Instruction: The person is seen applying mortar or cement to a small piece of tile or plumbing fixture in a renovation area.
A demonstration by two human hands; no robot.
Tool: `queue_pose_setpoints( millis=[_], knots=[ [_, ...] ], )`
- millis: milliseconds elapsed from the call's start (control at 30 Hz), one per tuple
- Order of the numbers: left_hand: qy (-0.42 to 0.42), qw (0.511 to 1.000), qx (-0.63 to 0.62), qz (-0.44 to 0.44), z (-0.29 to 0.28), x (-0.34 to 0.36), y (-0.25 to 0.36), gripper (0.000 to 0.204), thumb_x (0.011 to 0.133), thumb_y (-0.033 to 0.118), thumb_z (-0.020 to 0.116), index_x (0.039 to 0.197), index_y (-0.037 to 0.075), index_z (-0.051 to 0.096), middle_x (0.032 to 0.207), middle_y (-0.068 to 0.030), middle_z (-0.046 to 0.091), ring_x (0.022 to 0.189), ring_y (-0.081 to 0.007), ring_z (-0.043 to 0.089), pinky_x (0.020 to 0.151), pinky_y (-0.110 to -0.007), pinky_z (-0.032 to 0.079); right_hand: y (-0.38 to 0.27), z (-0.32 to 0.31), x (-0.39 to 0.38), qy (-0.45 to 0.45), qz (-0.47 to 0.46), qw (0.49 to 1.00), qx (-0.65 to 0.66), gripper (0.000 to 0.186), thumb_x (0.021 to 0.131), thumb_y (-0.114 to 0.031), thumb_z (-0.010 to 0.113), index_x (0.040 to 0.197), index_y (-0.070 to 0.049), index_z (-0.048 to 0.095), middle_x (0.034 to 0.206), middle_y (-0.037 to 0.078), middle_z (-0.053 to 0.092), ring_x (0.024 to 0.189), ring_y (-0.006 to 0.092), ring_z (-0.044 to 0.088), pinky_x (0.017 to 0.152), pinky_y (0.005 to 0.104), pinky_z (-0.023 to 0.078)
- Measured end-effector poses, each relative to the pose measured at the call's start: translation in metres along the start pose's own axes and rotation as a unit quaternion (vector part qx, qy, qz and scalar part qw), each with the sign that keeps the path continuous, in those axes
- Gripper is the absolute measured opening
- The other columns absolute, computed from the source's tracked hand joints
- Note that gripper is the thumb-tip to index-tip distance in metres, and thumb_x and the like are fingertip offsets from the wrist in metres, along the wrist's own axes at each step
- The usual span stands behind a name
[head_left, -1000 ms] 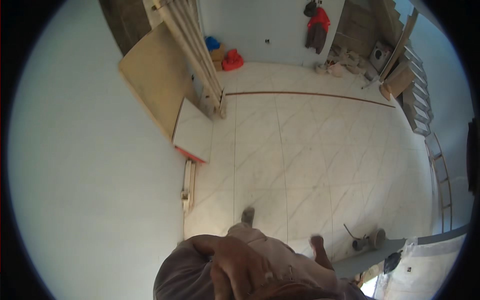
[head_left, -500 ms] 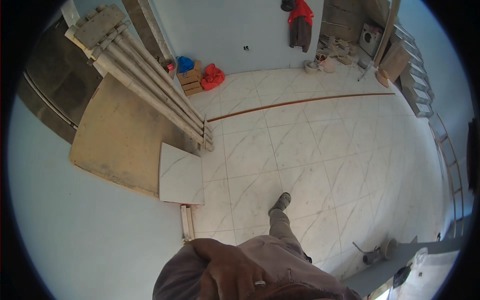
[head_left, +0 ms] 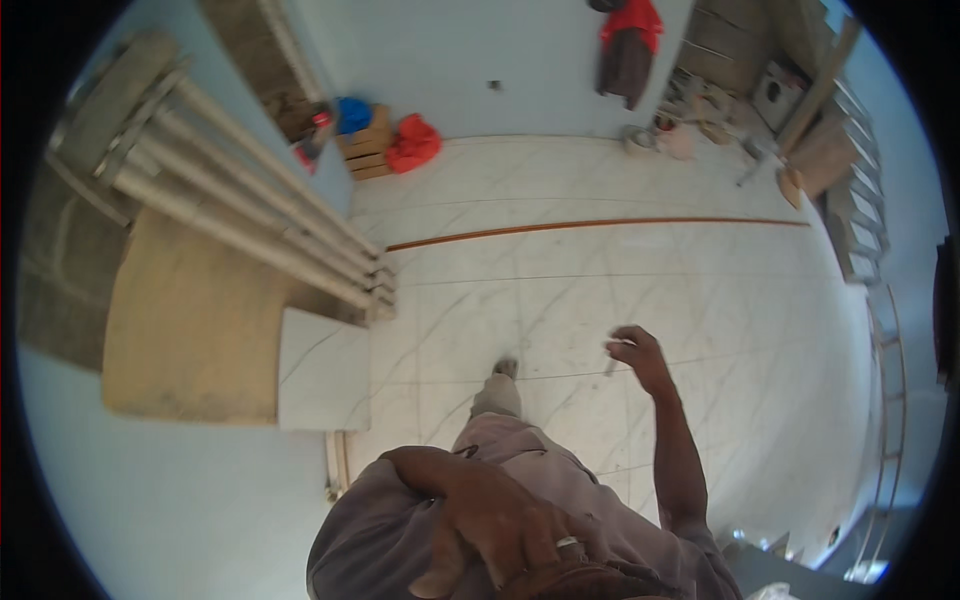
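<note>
My left hand (head_left: 495,530) lies against the front of my mauve shirt (head_left: 590,510) with its fingers spread, a pale ring on one of them. The fingertips are partly lost in the folds and shadow low in the picture. Out to the right, over the floor, my right hand (head_left: 640,358) has its fingers curled toward the thumb. A short thin grey streak shows by its fingertips, too blurred to name. My shoe (head_left: 507,368) rests on the white veined floor tiles (head_left: 560,300).
A long brown strip (head_left: 600,225) lies across the floor. At the left, tied pale pipes (head_left: 240,200) lean by a tan board (head_left: 190,330) and a loose tile (head_left: 325,370). Boxes (head_left: 370,145) and a red bag (head_left: 413,145) stand at the back. A ladder (head_left: 885,400) leans right.
My right hand and forearm have come into view over the floor at the right. My left hand stays on the shirt. The view has shifted, and my foot now shows farther left.
</note>
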State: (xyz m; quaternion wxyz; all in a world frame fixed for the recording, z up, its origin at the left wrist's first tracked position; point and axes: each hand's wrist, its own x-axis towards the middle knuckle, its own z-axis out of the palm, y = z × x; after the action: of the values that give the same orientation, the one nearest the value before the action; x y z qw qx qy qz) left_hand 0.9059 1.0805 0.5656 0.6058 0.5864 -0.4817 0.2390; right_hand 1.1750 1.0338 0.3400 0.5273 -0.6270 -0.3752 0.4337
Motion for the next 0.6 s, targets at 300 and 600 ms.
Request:
queue_pose_setpoints(
  millis=[300, 600],
  knots=[
    [-0.092, 0.991, -0.095, 0.021, -0.198, 0.008, -0.132, 0.035, 0.082, 0.034, 0.059, 0.076, 0.000, 0.056, 0.084, -0.0178, 0.055, 0.078, -0.0275, 0.057, 0.074, -0.038, 0.044, -0.033, -0.037, 0.102, -0.014, 0.046, 0.998, 0.043, 0.023, 0.075, -0.004, 0.065, 0.096, 0.001, 0.057, 0.084, 0.007, 0.059, 0.081, 0.0140, 0.059, 0.070, 0.0264, 0.048],
    [0.032, 0.878, 0.038, -0.475, -0.343, -0.048, -0.378, 0.033, 0.078, 0.030, 0.062, 0.096, 0.003, 0.055, 0.087, -0.0095, 0.059, 0.084, -0.0202, 0.056, 0.075, -0.032, 0.043, -0.052, -0.123, 0.153, 0.331, 0.086, 0.938, 0.051, 0.015, 0.075, -0.004, 0.064, 0.088, 0.002, 0.058, 0.080, 0.009, 0.061, 0.076, 0.0118, 0.059, 0.068, 0.0242, 0.048]
  ],
)
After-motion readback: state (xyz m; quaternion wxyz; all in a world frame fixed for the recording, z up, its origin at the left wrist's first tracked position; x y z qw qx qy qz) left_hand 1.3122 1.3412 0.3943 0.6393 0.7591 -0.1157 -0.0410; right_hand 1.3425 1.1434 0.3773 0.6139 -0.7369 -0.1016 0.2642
